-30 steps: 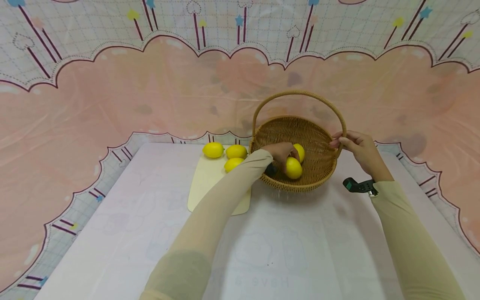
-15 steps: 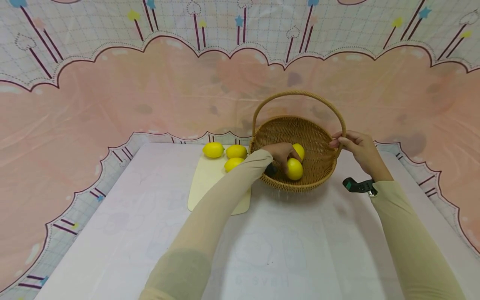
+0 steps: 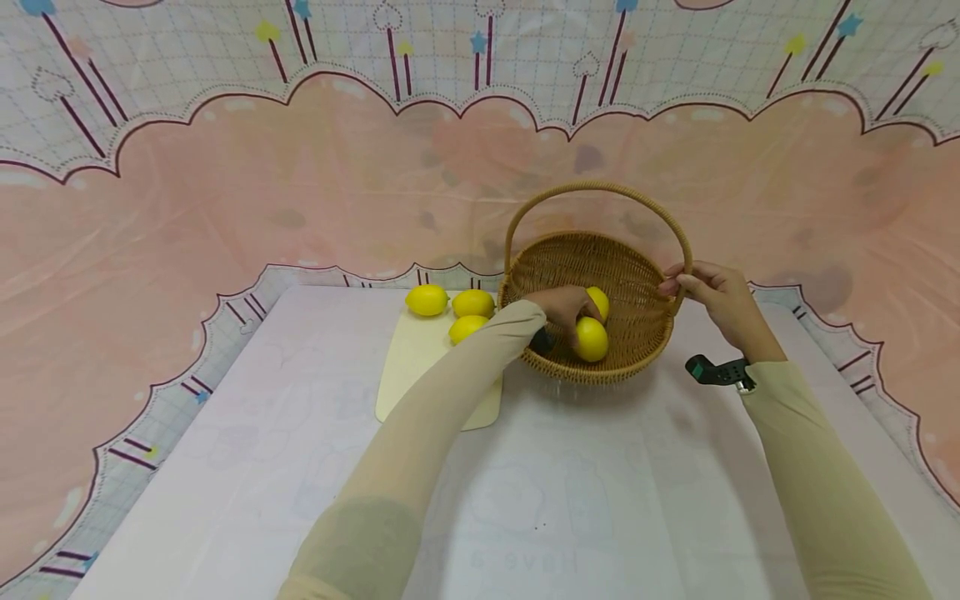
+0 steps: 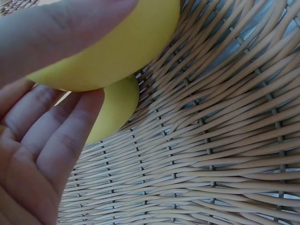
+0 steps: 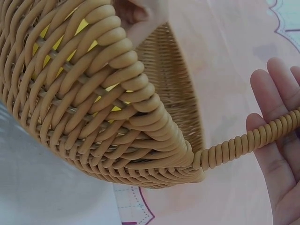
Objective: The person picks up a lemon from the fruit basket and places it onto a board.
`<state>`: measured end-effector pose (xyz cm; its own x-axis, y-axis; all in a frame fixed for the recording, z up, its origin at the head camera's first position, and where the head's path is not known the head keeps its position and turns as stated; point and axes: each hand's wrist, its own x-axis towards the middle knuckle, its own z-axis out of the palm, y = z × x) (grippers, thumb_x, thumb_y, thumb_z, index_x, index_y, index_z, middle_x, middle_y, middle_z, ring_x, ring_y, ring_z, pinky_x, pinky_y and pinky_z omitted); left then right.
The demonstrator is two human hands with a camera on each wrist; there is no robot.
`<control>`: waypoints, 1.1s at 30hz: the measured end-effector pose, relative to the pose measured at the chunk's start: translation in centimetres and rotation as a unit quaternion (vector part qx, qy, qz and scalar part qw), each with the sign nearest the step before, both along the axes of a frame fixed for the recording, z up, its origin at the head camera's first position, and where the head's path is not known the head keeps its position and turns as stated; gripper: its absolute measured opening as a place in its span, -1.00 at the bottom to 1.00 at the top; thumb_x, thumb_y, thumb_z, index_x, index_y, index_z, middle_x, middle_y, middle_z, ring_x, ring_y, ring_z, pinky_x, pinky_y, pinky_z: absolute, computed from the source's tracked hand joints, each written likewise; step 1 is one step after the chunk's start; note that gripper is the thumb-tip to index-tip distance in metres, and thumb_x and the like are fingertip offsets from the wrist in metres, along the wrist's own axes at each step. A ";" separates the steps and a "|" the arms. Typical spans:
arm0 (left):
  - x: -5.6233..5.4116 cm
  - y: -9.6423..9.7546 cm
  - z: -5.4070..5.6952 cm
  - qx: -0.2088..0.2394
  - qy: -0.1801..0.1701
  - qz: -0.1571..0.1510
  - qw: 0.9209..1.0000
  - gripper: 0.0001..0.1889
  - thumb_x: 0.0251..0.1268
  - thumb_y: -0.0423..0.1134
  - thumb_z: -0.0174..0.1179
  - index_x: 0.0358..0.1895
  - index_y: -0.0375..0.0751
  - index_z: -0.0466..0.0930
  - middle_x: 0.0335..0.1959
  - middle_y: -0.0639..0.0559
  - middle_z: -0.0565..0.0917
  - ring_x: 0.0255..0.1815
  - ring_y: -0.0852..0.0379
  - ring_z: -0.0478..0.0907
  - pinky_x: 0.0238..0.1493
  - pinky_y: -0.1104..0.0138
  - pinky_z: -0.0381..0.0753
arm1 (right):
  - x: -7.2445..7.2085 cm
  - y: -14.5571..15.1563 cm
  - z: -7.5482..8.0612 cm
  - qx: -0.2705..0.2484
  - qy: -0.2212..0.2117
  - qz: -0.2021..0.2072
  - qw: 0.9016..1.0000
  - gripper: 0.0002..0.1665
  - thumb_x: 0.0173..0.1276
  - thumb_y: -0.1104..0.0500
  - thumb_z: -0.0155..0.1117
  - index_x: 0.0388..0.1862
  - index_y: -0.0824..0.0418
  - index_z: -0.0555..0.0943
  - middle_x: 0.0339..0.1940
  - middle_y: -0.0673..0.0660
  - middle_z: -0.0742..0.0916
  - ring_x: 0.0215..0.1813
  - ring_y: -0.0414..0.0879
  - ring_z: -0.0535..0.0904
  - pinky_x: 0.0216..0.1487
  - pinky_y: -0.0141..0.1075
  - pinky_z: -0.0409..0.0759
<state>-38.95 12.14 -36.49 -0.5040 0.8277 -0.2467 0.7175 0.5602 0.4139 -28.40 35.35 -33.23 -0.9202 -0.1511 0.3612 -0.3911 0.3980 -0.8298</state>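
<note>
Inside the tilted wicker basket (image 3: 630, 283), my left hand (image 3: 558, 304) grips a yellow lemon (image 3: 592, 340) between thumb and fingers. A second lemon (image 4: 117, 110) lies against the woven wall behind it, partly covered by the held one in the left wrist view. At the basket's right side, my right hand (image 3: 716, 296) holds the lower end of the arched handle (image 3: 600, 185). Seen from the right wrist, the fingers (image 5: 272, 93) lie behind the wrapped handle, while the thumb is out of sight. Yellow shows through the basket's weave there.
Left of the basket lies a cream cutting board (image 3: 420, 375). Near its far end sit three lemons, one at the left corner (image 3: 426, 300), another beside it (image 3: 473, 303), and a third in front, partly behind the left sleeve (image 3: 450, 392). A patterned cloth (image 3: 337, 183) hangs behind the table.
The lemon in my left hand has shifted slightly to the right and down within the basket. My right hand and the basket have stayed in place.
</note>
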 end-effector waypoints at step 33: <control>0.7 -1.8 3.5 0.258 0.022 0.092 0.962 -0.36 -0.07 -0.22 0.46 0.19 -0.13 0.48 0.19 0.00 0.55 0.20 0.13 0.48 0.19 0.41 0.49 | 0.8 0.0 -0.4 -0.029 -0.008 -0.011 0.999 -0.73 0.44 0.13 0.04 -0.06 0.24 0.59 -0.38 -0.20 0.74 -0.23 -0.35 0.66 -0.09 -0.60 0.59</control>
